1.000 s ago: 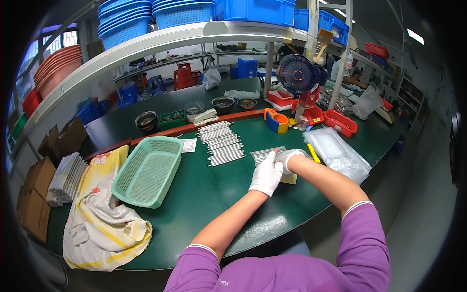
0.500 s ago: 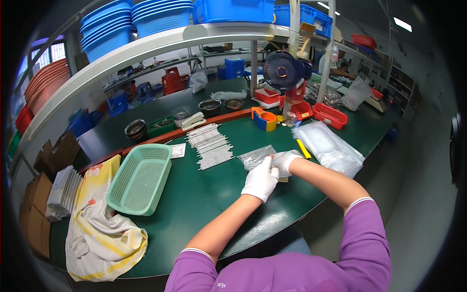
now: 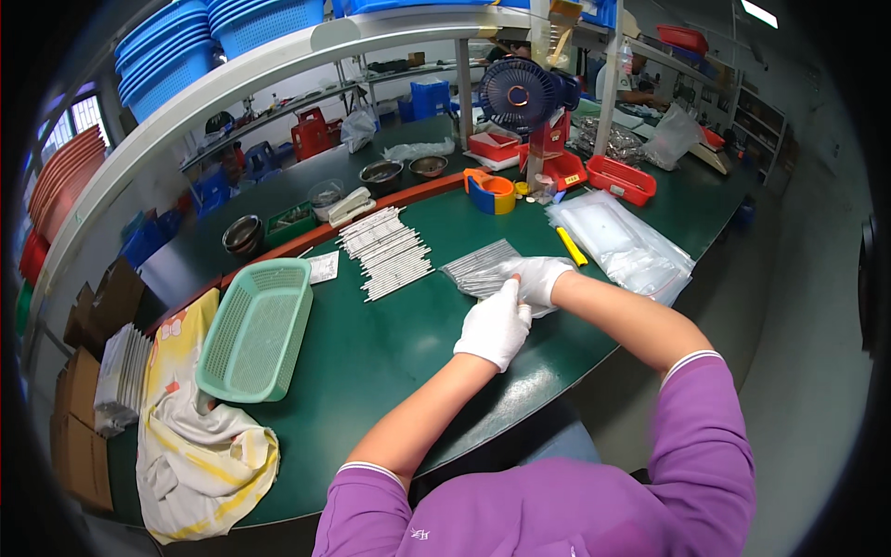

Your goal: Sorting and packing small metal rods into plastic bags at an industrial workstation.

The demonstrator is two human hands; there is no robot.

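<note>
A clear plastic bag (image 3: 479, 267) filled with thin silvery metal rods lies slantwise on the green table in front of me. My right hand (image 3: 542, 280), in a white glove, is closed on its near right end, where loose clear film shows under the fingers. My left hand (image 3: 494, 327), also gloved, grips the bag's near edge beside it, with thumb and forefinger at the film. The palm sides of both hands are hidden. Left of the bag lies a row of similar loose rods (image 3: 385, 254), side by side, their ends uneven.
A green plastic basket (image 3: 212, 371) and a crumpled yellow-and-white cloth (image 3: 209, 464) are at the left. Flat clear bags (image 3: 617, 243) and a yellow cutter (image 3: 572, 247) lie at the right. Behind are a tape dispenser (image 3: 490, 193), red trays (image 3: 621, 180), a fan (image 3: 517, 96) and metal bowls (image 3: 380, 174).
The whole view has shifted slightly. Both hands stay on the bag of rods, and the left hand sits a little closer under the right one. The loose rods look unmoved.
</note>
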